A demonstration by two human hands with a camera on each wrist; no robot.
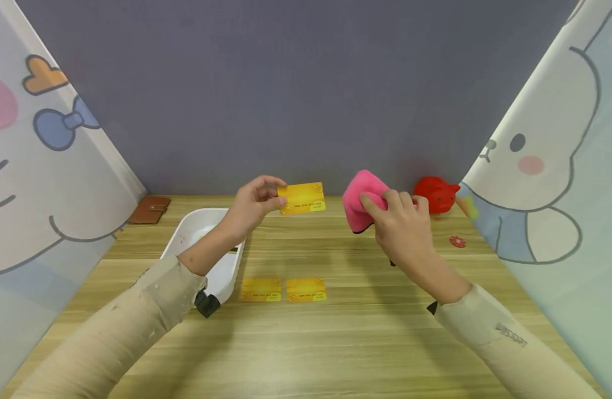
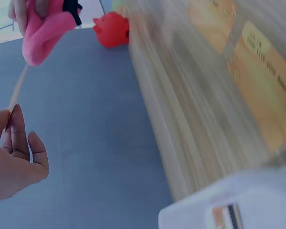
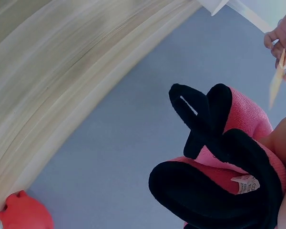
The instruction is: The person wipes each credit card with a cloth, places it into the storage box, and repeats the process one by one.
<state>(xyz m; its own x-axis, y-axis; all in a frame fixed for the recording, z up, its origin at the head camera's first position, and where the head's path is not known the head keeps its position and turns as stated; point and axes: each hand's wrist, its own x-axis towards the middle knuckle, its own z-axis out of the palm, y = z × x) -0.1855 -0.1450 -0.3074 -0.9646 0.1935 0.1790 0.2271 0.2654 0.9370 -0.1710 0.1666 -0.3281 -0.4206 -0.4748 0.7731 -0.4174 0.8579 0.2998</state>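
Observation:
My left hand [image 1: 253,205] pinches a yellow card [image 1: 301,198] by its left edge and holds it up above the wooden table [image 1: 335,332]. In the left wrist view the card [image 2: 17,90] shows edge-on above my fingers [image 2: 19,143]. My right hand [image 1: 402,227] grips a folded pink cloth [image 1: 361,199] with black trim just to the right of the card; the cloth [image 3: 229,162] fills the right wrist view. Two more yellow cards [image 1: 261,289] [image 1: 306,289] lie flat side by side on the table below.
A white tray [image 1: 221,277] sits at the left under my left forearm. A brown wallet [image 1: 149,210] lies at the back left. A red pig figure [image 1: 437,193] stands at the back right, with a small red chip [image 1: 457,241] near it. Curtains hang on both sides.

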